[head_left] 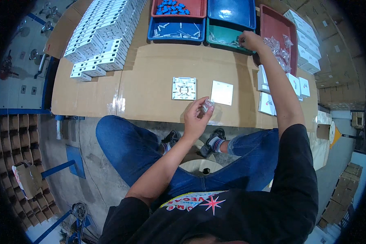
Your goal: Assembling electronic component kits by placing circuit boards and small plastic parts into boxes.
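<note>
Clear packet [208,105] in closed left grip [196,118], right grip [251,41], hold unclear, at green tray [231,27] of small pale pieces [227,41]

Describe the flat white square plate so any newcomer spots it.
On the brown cardboard tabletop, look beyond and right of the left hand. There lies the flat white square plate; its plain face sets it apart from the moulded white square frame to its left.

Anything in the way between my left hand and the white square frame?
Nothing visible stands between your left hand, holding a clear bag, and the white square frame; the white plate lies right of it.
</note>
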A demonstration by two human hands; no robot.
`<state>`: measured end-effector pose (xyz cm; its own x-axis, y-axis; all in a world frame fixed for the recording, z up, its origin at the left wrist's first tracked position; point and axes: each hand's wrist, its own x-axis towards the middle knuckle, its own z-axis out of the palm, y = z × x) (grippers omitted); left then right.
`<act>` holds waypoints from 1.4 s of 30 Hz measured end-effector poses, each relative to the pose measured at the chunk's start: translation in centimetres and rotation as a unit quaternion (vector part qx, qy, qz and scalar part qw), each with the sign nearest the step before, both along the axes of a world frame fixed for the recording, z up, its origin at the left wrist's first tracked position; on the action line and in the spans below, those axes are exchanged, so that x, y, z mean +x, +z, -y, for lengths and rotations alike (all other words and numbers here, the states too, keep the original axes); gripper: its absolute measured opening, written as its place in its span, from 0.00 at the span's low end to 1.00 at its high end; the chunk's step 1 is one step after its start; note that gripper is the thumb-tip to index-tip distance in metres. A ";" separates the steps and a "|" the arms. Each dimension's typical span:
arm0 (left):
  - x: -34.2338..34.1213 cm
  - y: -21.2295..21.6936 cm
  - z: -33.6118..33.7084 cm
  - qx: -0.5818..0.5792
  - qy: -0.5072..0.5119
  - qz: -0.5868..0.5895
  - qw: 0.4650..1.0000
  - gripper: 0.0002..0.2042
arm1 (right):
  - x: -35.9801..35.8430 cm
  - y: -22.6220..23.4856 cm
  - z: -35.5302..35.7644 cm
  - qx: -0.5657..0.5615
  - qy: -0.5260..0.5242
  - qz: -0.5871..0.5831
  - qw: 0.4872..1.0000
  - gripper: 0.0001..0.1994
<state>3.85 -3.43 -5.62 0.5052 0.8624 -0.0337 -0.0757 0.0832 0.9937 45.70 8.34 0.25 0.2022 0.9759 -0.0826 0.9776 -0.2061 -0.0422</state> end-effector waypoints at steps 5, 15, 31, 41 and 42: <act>-0.1 -0.1 0.0 0.023 0.004 0.002 1.000 0.18 | -0.5 -0.1 -0.6 -0.037 -0.013 -0.020 0.999 0.08; -0.1 -0.2 -0.1 -0.011 -0.002 0.025 1.000 0.18 | -0.4 -0.5 -1.1 -0.031 -0.010 -0.068 0.997 0.08; 0.0 1.2 0.1 0.057 0.002 -0.018 0.998 0.18 | -12.3 2.0 16.1 0.196 -0.113 -0.363 0.904 0.11; -0.8 2.5 0.5 0.300 0.018 -0.050 0.953 0.19 | -24.2 4.4 21.1 0.079 -0.114 -0.501 0.854 0.11; -0.8 2.7 0.5 0.307 0.013 -0.044 0.950 0.20 | -24.6 4.8 21.2 0.086 -0.107 -0.485 0.864 0.09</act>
<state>3.03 -3.89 -2.93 0.5015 0.7450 0.4399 0.0156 -0.5161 0.8564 21.14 -12.82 5.06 0.2962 0.9394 -0.1726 0.4052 -0.2872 -0.8679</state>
